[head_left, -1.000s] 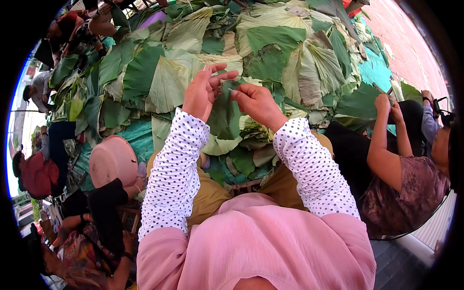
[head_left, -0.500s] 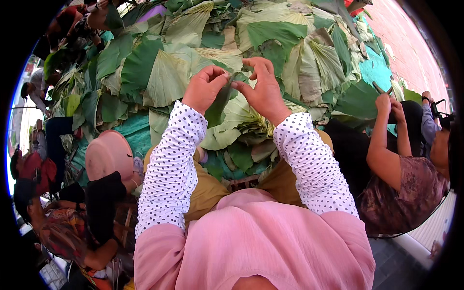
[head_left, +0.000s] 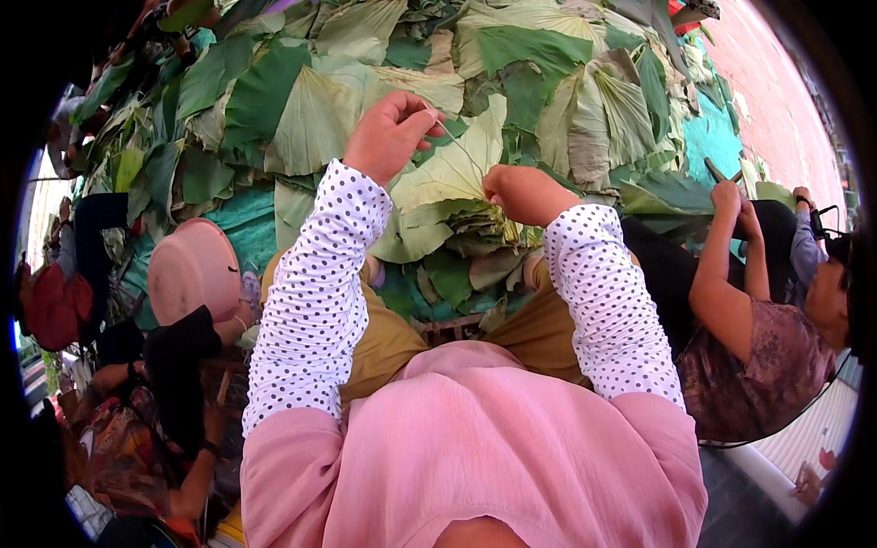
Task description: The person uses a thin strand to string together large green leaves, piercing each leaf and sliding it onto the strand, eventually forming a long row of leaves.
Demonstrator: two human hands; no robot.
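My left hand (head_left: 387,137) is raised over the leaves, thumb and forefinger pinched on one end of a thin pale strand (head_left: 459,144). The strand slants down to my right hand (head_left: 528,194), which is closed at its lower end; what lies inside those fingers is partly hidden. Beneath the two hands, a pile of large fan-shaped leaves (head_left: 437,190), pale green on top, sits in front of my knees. Both my forearms wear white sleeves with dark dots.
Big green and dried leaves (head_left: 320,119) spread over a turquoise sheet (head_left: 711,137). A pink basin (head_left: 194,271) is tilted at the left. One co-worker (head_left: 763,352) sits close on the right, hands on a leaf; others sit at the left. Reddish paving (head_left: 776,91) borders the leaves.
My hands have moved apart: the right went down and to the right, closing, while the left rose slightly. The dark green leaf piece between them is gone from view; a thin strand now spans them.
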